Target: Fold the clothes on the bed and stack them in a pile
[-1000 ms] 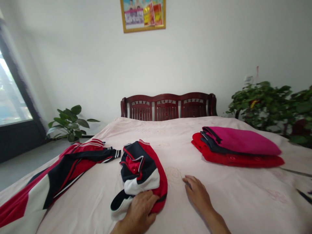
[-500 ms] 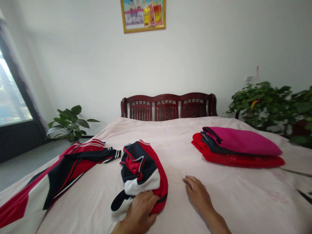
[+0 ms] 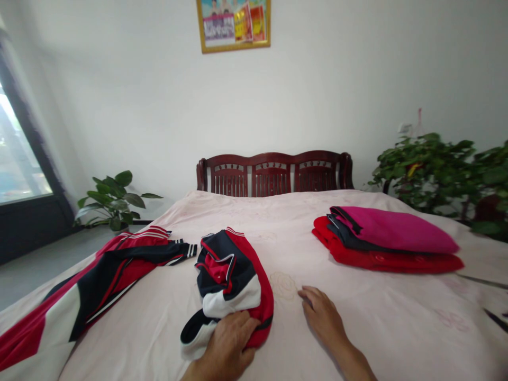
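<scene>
While the folded garment [image 3: 238, 272] lies at lower centre, the left grip [image 3: 230, 341] touches its bottom edge, pinch unclear; the right grip [image 3: 323, 315] rests apart, released.

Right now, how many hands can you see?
2: the left hand on the bunched garment, the right hand right of it, over the pale sheet. No others show.
</scene>
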A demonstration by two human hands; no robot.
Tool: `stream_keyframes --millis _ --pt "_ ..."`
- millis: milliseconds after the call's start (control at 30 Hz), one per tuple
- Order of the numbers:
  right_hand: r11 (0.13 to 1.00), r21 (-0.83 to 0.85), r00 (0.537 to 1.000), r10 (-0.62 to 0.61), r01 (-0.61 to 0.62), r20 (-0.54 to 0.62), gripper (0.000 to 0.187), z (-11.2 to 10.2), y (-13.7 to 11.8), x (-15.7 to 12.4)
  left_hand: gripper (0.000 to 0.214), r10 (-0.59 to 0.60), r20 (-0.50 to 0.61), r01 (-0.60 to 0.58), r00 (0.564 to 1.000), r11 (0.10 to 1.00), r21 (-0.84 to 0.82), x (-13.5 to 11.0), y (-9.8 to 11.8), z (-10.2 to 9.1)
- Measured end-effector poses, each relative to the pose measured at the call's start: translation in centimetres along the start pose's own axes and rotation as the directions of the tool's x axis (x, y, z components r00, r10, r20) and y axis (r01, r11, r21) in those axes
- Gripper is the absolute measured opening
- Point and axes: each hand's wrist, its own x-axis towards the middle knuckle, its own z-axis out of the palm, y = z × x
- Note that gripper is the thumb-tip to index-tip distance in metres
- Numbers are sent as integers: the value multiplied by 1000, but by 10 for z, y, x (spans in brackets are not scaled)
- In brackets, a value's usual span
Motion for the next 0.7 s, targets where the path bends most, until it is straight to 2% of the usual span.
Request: stream_keyframes --millis 700 --pt "999 54 1000 9 -8 -8 39 0 0 -1 45 24 -9 -24 1000 1000 19 -3 0 -1"
